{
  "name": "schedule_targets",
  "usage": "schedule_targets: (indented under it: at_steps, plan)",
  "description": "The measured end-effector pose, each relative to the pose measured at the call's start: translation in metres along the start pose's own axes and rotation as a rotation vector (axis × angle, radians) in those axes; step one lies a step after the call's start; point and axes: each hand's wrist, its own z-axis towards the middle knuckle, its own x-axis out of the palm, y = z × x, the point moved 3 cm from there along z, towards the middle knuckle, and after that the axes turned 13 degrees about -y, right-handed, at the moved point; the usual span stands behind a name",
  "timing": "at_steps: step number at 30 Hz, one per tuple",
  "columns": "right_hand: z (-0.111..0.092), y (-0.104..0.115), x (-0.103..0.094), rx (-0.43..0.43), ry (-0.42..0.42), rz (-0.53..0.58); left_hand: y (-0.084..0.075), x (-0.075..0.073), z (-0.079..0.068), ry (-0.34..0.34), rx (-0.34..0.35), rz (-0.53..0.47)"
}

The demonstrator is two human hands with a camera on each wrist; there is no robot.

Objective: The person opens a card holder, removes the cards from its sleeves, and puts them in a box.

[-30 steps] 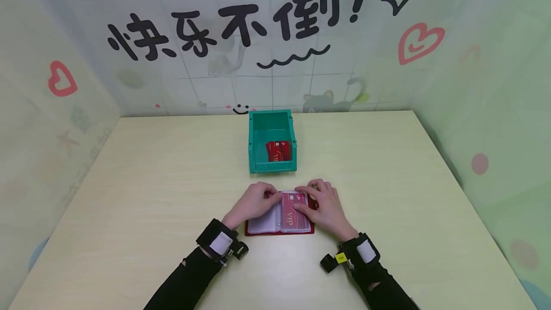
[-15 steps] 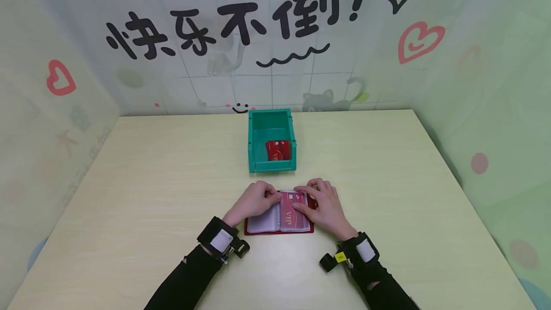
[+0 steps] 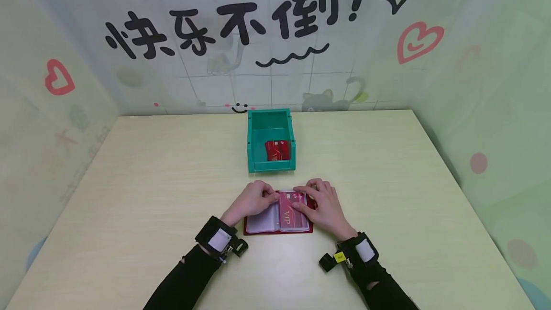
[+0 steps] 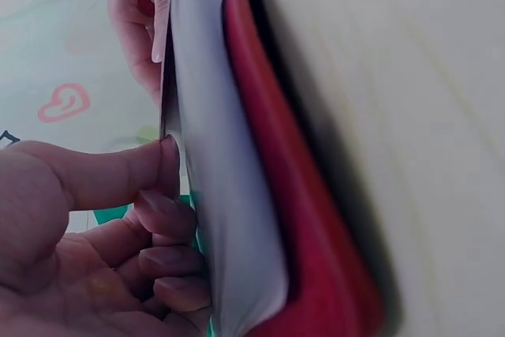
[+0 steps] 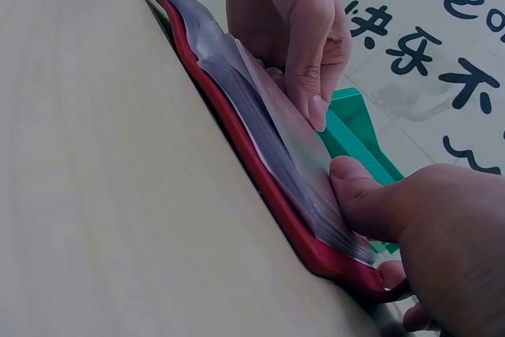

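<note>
A red card holder (image 3: 262, 233) lies spread on the table, its clear sleeves (image 5: 237, 84) showing. On its right-hand page is a red VIP card (image 3: 287, 214), seen flat from above. My left hand (image 3: 257, 199) pinches the card's upper left corner between thumb and index finger; the other fingers curl below, as the left wrist view shows. With my right hand (image 3: 323, 204) I grip the holder's right side. The right thumb (image 5: 355, 187) presses on the card's face while fingers reach round the red cover's edge.
A teal bin (image 3: 271, 166) stands just behind the card holder, with several red VIP cards (image 3: 277, 150) inside. The pale wooden table (image 3: 172, 166) extends to both sides. A printed cloth backdrop (image 3: 172, 85) rises at its far edge.
Both hands keep nearly the same hold. The card holder and the left hand have shifted very slightly to the left in the head view.
</note>
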Motion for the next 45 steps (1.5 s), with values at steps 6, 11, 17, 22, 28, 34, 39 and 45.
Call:
schedule_targets:
  at_steps: [6,11,17,22,28,34,39,45]
  plan:
    - [0.000,-0.001,0.001,-0.001,-0.005,-0.001,-0.001,0.000,-0.002,-0.007,0.005,-0.015]
    - [0.000,-0.002,0.001,-0.004,-0.009,-0.001,-0.004,0.001,-0.005,-0.031,0.006,-0.016]
    - [0.000,-0.001,0.001,0.000,-0.003,-0.001,-0.006,-0.003,-0.006,-0.029,-0.014,0.004]
    - [0.000,0.000,0.000,0.006,0.001,0.004,-0.007,-0.009,-0.004,-0.013,-0.055,0.017]
    - [0.000,0.001,-0.002,0.020,0.007,0.002,-0.003,-0.012,-0.001,0.041,-0.168,-0.124]
    - [0.001,0.000,-0.002,0.028,0.012,0.000,0.007,-0.011,0.001,0.052,-0.241,-0.269]
    - [0.001,0.000,-0.001,0.024,0.010,-0.009,0.009,-0.015,0.000,0.046,-0.247,-0.303]
    - [0.001,0.002,-0.002,0.022,0.008,0.005,0.010,-0.025,-0.001,0.060,-0.258,-0.285]
